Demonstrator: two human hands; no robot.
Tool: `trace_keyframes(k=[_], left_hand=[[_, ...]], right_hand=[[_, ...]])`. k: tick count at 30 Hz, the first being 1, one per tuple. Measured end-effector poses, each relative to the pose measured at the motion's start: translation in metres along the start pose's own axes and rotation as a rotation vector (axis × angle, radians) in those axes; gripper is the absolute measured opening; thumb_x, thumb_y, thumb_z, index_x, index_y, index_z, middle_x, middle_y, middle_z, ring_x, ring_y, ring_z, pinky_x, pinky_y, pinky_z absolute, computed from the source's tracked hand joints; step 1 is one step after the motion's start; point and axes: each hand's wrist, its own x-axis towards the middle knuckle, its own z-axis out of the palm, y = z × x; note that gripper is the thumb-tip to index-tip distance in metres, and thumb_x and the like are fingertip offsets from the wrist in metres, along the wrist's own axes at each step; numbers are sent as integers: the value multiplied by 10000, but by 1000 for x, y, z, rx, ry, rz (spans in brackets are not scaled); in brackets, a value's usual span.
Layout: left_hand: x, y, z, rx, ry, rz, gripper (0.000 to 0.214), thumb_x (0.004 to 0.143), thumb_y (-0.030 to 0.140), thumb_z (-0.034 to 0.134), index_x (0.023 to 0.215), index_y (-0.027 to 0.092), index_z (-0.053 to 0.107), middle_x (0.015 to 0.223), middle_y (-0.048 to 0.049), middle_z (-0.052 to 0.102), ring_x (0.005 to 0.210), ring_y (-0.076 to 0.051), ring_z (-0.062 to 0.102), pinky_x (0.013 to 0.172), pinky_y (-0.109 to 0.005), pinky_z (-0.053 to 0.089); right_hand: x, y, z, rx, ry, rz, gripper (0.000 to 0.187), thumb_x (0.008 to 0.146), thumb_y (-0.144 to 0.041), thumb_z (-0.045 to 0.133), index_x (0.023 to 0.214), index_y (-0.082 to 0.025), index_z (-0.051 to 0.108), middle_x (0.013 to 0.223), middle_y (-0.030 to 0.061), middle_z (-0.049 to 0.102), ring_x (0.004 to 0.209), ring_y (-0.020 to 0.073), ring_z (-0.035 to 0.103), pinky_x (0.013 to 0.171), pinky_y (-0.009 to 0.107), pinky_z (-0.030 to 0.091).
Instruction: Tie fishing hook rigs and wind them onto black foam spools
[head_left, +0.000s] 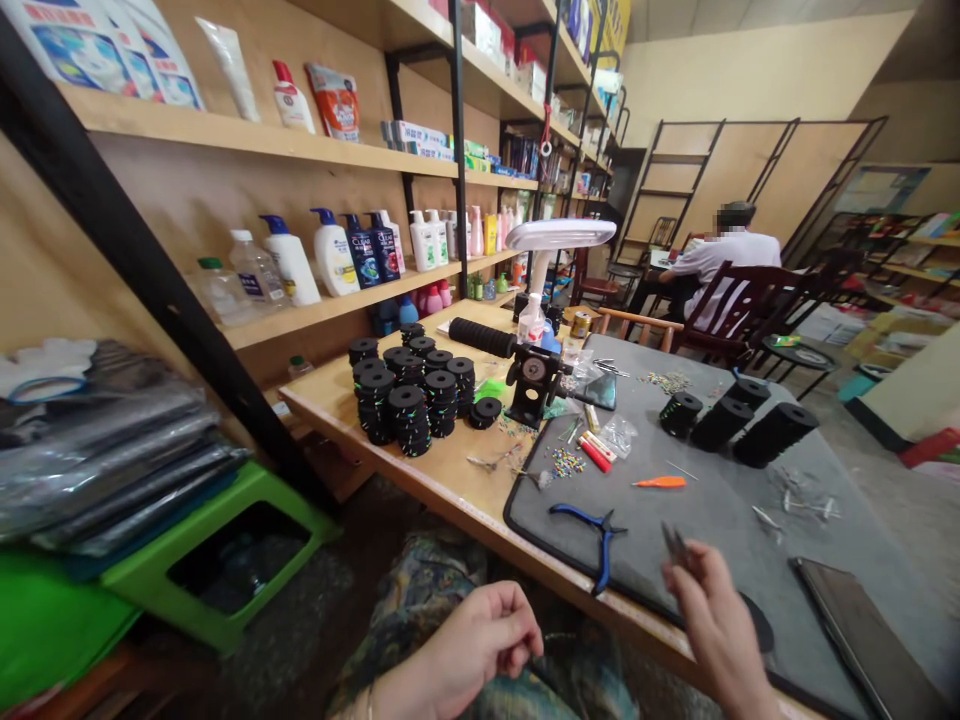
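Observation:
My left hand [495, 632] hovers over my lap in front of the table edge, fingers curled in a pinch; what they hold, if anything, is too small to make out. Over the grey mat [720, 530], my right hand [712, 610] grips a small dark two-pointed tool [676, 545], its tips pointing up and away from me. Blue-handled pliers [602, 540] lie spread on the mat between my hands. Farther back are an orange-handled tool [660, 482], small coloured beads [566, 462] and a red lighter [595, 455]. A dark rounded object [757, 622] is partly hidden behind my right hand.
Stacks of black spools [409, 420] stand at the table's left, and more spools [776, 432] at right. A black clamp-like device [534, 375] and white lamp [561, 234] stand behind. A dark flat case [862, 630] lies at right. A green stool [217, 560] is left; a person [731, 255] sits beyond.

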Motion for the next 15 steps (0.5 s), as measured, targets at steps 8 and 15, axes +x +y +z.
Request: trace_keyframes(k=[8,15], left_hand=[[-6,1,1,253,-18,54,230,754,328,617,689,161,474,636,-9,632,475,-63,406,496,-215,250],[-6,0,0,429,-27,118,165,789,289,556,712,160,488,654,-1,604,515,-83,404,515,-225,278]], right_hand=[[-72,-52,37,50,-360,-346,180,917,-290,444,953,-236,612,847,37,717,773,191,688,680,248,534],[-64,-77,41,-42,-467,-296,188,926,-321,452,799,-224,551,734,6,657,679,179,636,608,251,449]])
